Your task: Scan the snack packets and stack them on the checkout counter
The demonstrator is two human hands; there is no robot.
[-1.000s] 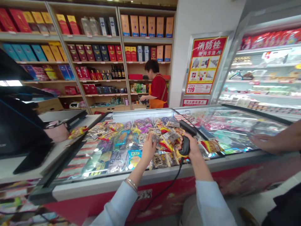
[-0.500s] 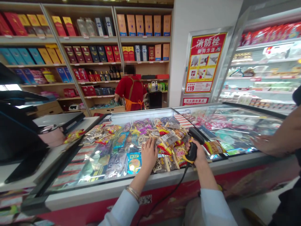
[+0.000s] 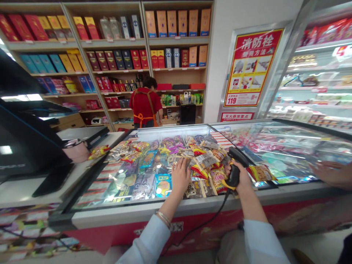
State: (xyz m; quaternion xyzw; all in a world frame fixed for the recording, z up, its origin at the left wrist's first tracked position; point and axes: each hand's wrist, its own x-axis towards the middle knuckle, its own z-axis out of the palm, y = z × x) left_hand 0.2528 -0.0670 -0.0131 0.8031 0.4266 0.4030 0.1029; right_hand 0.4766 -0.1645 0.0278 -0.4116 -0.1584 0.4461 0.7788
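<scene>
My left hand [image 3: 180, 176] lies palm down, fingers stretched, against the near left side of a heap of snack packets [image 3: 206, 160] on the freezer's glass lid. A blue packet [image 3: 164, 184] is just left of its wrist. In my right hand [image 3: 244, 177] is a black and yellow barcode scanner [image 3: 234, 175], gripped by the handle. Its head [image 3: 238, 156] points away from me over the right edge of the heap, and its cord [image 3: 211, 220] hangs down the freezer front. Beside my right hand lies a red and yellow packet [image 3: 262, 172].
The chest freezer [image 3: 115, 216] spans the foreground. Another person's hand [image 3: 327, 169] rests on its right side. At left, a counter holds a pink cup [image 3: 76, 150] and a dark screen [image 3: 24, 143]. A person in a red shirt [image 3: 145, 104] stands by the back shelves [image 3: 110, 44].
My view has swung a little left, so the scene sits further right. The person in red has stepped left along the shelves. Both my hands keep about the same place on the freezer.
</scene>
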